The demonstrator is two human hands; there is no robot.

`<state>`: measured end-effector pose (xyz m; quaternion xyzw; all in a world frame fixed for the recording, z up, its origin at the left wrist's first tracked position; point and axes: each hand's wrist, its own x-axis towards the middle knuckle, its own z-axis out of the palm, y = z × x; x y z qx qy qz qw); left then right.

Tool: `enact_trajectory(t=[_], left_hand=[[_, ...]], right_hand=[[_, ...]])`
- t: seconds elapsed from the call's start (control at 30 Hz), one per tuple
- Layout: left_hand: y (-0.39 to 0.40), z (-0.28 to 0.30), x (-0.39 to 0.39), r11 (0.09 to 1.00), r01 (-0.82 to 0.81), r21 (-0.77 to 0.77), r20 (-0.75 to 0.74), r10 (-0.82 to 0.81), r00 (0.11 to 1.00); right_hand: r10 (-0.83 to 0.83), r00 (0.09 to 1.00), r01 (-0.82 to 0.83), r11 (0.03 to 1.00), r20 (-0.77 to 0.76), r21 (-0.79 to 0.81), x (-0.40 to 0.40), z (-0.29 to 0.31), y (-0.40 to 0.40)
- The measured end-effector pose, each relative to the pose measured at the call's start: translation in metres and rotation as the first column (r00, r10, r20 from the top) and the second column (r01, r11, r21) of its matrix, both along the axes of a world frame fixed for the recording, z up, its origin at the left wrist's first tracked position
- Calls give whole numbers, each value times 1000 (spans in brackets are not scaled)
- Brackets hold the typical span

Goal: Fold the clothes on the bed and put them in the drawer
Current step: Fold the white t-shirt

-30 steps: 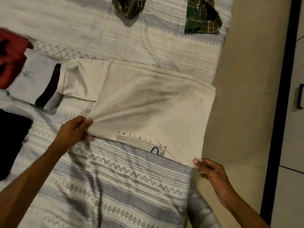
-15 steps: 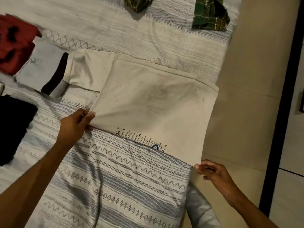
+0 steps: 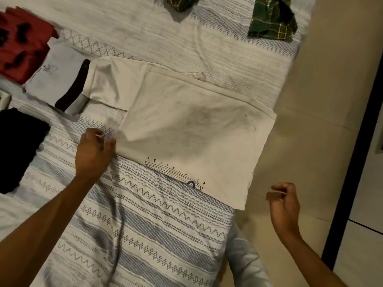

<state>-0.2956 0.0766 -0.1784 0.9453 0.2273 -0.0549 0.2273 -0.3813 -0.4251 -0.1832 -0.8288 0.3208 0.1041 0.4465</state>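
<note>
A cream T-shirt (image 3: 192, 129) with a small printed logo lies folded on the striped bedsheet (image 3: 157, 230), one sleeve spread to the left and its right part hanging past the bed's edge. My left hand (image 3: 93, 152) sits at the shirt's left fold edge with loosely curled fingers. The thumb touches the cloth and nothing is gripped. My right hand (image 3: 284, 204) hovers off the bed, right of the shirt's near corner. It is loosely curled and holds nothing.
A folded grey garment (image 3: 56, 79), a red one (image 3: 20, 46) and a black one (image 3: 18, 146) lie at the left. Two green plaid pieces (image 3: 273, 19) lie at the far edge. A beige floor (image 3: 323, 100) and a white cabinet (image 3: 369, 204) are on the right.
Both hands have let go of the shirt. It has settled flat on the bed, and my right hand has drawn back to the right of its corner.
</note>
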Motion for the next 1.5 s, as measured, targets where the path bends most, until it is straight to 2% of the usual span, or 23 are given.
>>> enact_trajectory(t=[0.03,0.07,0.1,0.17,0.23,0.27,0.3,0.33,0.4,0.47,0.57,0.73,0.77,0.93,1.0,1.07,1.13,1.27,1.37,1.43,1.5], left_hand=[[-11,4,-1,998,41,56,48,-43,998],[-26,9,-1,990,96,105,98,-106,990],[-46,12,-2,983,142,113,139,-157,978],[-89,10,-3,954,276,114,135,-290,947],[-131,-3,-5,849,492,194,2,-501,865],[-149,-13,-8,794,568,214,-39,-574,818],[-164,-23,-11,781,591,203,-52,-594,803],[-174,-32,-16,811,559,173,-54,-559,828],[-180,-48,-27,900,422,110,-84,-415,906],[-170,-59,-38,921,359,152,-110,-345,932],[-149,-66,-49,897,391,204,-132,-371,919],[-108,-67,-75,944,240,227,-128,-215,968],[-101,-66,-85,950,217,225,-138,-190,972],[-81,-53,-113,981,165,103,-190,-144,971],[-80,-39,-112,986,163,34,-184,-154,971],[-85,-23,-102,984,178,29,-139,-172,975],[-97,-9,-84,986,164,26,-65,-162,985],[-122,-2,-35,993,27,-113,36,-23,999],[-126,-13,-4,985,-67,-160,-60,59,996],[-124,-23,9,973,-189,-135,-140,170,975],[-121,-31,23,954,-292,-75,-104,283,953]], right_hand=[[48,994,-37,993,100,-112,12,6,4],[163,970,-124,970,180,-209,24,12,12],[315,918,-242,926,241,-289,38,16,21],[596,742,-463,787,307,-408,63,20,54],[843,492,-690,530,217,-493,77,16,91],[927,352,-768,364,128,-527,81,8,104],[973,230,-807,209,31,-553,81,-1,111],[988,147,-823,93,-52,-560,82,-12,110],[988,72,-831,-17,-137,-556,81,-32,93],[986,66,-820,-35,-154,-572,84,-45,70],[968,138,-799,-16,-211,-601,97,-48,37],[917,287,-817,82,-278,-571,122,-36,-5],[912,281,-828,73,-300,-556,126,-32,-8],[921,178,-843,-39,-346,-536,151,-2,2],[945,79,-841,-107,-316,-530,171,11,24],[958,-39,-831,-190,-286,-522,195,20,56],[959,-100,-828,-228,-266,-513,211,22,93],[930,-257,-782,-359,-261,-510,245,14,172],[900,-298,-787,-420,-319,-451,283,-4,219],[868,-335,-782,-473,-366,-407,314,-16,240],[823,-432,-673,-567,-370,-476,342,-20,253]])
